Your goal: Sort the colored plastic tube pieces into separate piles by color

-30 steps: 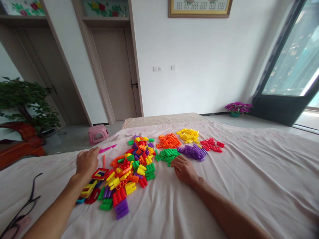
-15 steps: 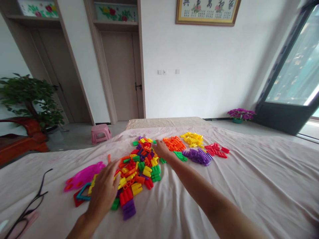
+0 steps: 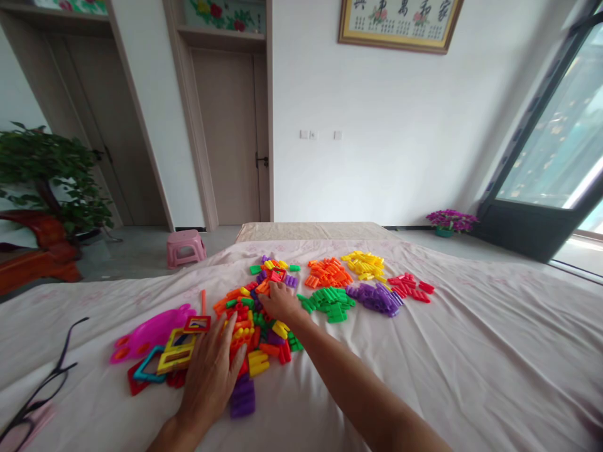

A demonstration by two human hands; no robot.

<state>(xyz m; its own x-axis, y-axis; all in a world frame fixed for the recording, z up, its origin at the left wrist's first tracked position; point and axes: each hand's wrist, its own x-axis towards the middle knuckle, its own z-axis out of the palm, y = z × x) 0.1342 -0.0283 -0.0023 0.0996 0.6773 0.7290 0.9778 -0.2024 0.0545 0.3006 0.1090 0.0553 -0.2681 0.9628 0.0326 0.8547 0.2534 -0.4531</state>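
A mixed pile of plastic building pieces (image 3: 247, 322) in several colours lies on the cloth. My left hand (image 3: 211, 364) rests at the pile's near left edge, fingers spread, holding nothing visible. Close by are yellow frames (image 3: 175, 359), a blue frame (image 3: 149, 366) and a small red frame (image 3: 196, 323). My right hand (image 3: 281, 302) reaches into the far part of the pile, fingers stretched and apart, tips partly hidden among the pieces. Just beyond its fingers sits another red frame (image 3: 277, 274). A purple piece (image 3: 242, 397) is at the near end.
Sorted heaps lie to the right: green (image 3: 330, 302), orange (image 3: 328, 272), yellow (image 3: 365, 265), purple (image 3: 375, 299) and red (image 3: 411, 287). A magenta tray-like toy (image 3: 153, 333) and eyeglasses (image 3: 51, 383) are on the left. A pink stool (image 3: 186, 247) stands beyond the cloth.
My right hand has come back left and nearer, from beside the orange heap into the mixed pile. Green pieces have moved from the pile to the green heap. My left hand has shifted slightly right.
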